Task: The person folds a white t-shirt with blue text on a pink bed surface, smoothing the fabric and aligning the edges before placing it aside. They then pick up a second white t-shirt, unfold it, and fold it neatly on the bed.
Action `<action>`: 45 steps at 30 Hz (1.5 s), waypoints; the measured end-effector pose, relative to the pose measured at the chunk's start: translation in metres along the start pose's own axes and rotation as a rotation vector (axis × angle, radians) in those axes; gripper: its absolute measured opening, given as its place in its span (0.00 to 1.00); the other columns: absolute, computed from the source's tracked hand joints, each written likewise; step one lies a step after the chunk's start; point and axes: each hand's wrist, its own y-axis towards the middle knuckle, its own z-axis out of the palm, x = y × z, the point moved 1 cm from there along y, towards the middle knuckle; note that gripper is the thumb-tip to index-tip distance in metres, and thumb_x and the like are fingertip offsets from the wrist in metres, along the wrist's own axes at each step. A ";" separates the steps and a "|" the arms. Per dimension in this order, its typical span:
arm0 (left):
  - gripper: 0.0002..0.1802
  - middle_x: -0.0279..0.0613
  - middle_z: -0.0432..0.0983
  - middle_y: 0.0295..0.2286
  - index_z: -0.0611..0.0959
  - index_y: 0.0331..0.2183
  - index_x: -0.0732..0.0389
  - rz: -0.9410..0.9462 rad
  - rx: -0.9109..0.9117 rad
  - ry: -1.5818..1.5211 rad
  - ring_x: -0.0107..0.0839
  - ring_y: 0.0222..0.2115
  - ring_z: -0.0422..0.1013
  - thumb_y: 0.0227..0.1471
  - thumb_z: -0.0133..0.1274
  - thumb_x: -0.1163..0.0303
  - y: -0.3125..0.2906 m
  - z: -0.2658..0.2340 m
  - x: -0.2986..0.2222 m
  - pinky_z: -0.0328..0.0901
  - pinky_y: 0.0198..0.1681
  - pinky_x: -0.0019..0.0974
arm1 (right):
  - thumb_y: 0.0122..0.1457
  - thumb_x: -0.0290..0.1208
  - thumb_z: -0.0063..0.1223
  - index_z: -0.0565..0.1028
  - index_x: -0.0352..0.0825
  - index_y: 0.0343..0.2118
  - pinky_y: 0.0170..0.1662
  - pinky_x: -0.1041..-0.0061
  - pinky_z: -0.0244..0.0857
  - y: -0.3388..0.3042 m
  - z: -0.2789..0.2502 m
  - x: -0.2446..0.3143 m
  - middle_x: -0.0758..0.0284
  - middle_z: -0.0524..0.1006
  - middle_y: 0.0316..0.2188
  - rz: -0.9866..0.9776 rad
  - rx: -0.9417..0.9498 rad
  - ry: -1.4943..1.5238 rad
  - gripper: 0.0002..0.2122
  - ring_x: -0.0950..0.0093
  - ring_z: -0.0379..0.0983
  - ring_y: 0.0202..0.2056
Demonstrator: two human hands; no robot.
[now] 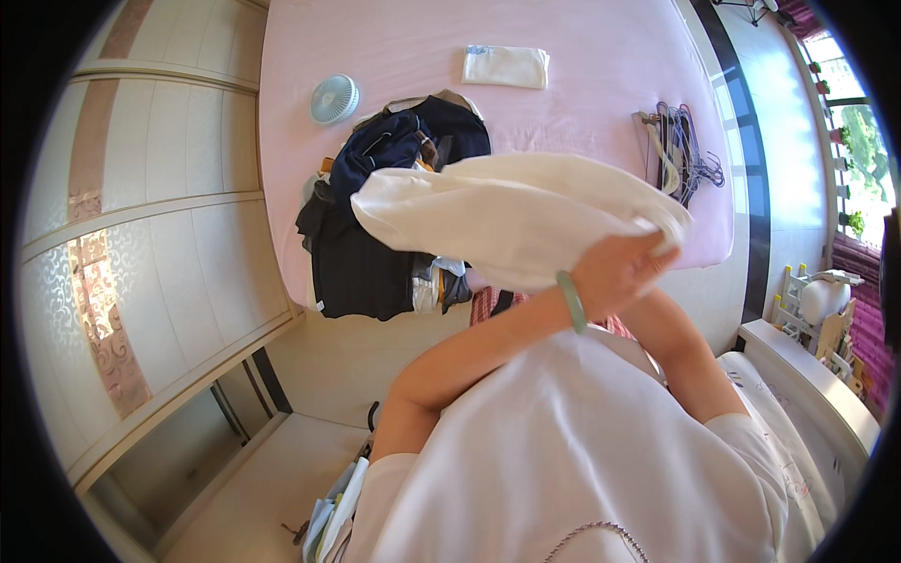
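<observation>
A white cloth garment (526, 211) spreads out in the air in front of me, its loose end reaching left over a heap of dark clothes (371, 267). My left hand (612, 272), with a green bangle at the wrist, is closed on the garment's bunched right end (668, 225). That bunched end is smeared by motion. My right forearm (671, 333) crosses behind the left hand. The fingers of my right hand are mostly hidden there, so their grip does not show.
On the pink-sheeted bed (601, 56) are a small pale-blue fan (335, 99), a folded white cloth (506, 68) and a bundle of hangers (678, 155). Wardrobe doors (160, 150) line the left; a low white cabinet (817, 380) stands at the right.
</observation>
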 end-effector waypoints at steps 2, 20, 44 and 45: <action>0.19 0.50 0.72 0.21 0.77 0.41 0.59 0.000 0.139 0.015 0.44 0.22 0.71 0.58 0.48 0.54 -0.008 0.015 -0.006 0.64 0.28 0.42 | 0.61 0.25 0.46 0.76 0.30 0.34 0.41 0.77 0.64 0.004 0.005 -0.001 0.69 0.77 0.29 0.024 0.025 0.010 0.07 0.78 0.71 0.34; 0.18 0.43 0.78 0.36 0.76 0.42 0.63 -0.197 0.078 0.086 0.41 0.39 0.72 0.47 0.58 0.73 -0.025 -0.028 0.008 0.66 0.40 0.36 | 0.62 0.30 0.46 0.75 0.30 0.36 0.34 0.77 0.63 0.038 -0.004 -0.010 0.66 0.76 0.26 0.027 0.027 0.073 0.09 0.77 0.69 0.28; 0.22 0.44 0.73 0.46 0.70 0.51 0.63 -0.390 -1.249 -0.841 0.38 0.43 0.73 0.62 0.44 0.58 -0.209 -0.176 0.239 0.70 0.43 0.43 | 0.62 0.34 0.47 0.75 0.30 0.34 0.24 0.77 0.60 0.007 -0.115 -0.023 0.62 0.73 0.19 -0.098 -0.230 -0.875 0.11 0.77 0.64 0.19; 0.22 0.44 0.75 0.41 0.71 0.49 0.63 -0.588 -1.133 -0.766 0.37 0.37 0.74 0.61 0.45 0.57 -0.239 -0.165 0.268 0.71 0.35 0.41 | 0.62 0.32 0.48 0.75 0.30 0.30 0.23 0.77 0.58 0.004 -0.094 0.037 0.63 0.72 0.16 0.062 -0.357 -0.869 0.10 0.79 0.62 0.19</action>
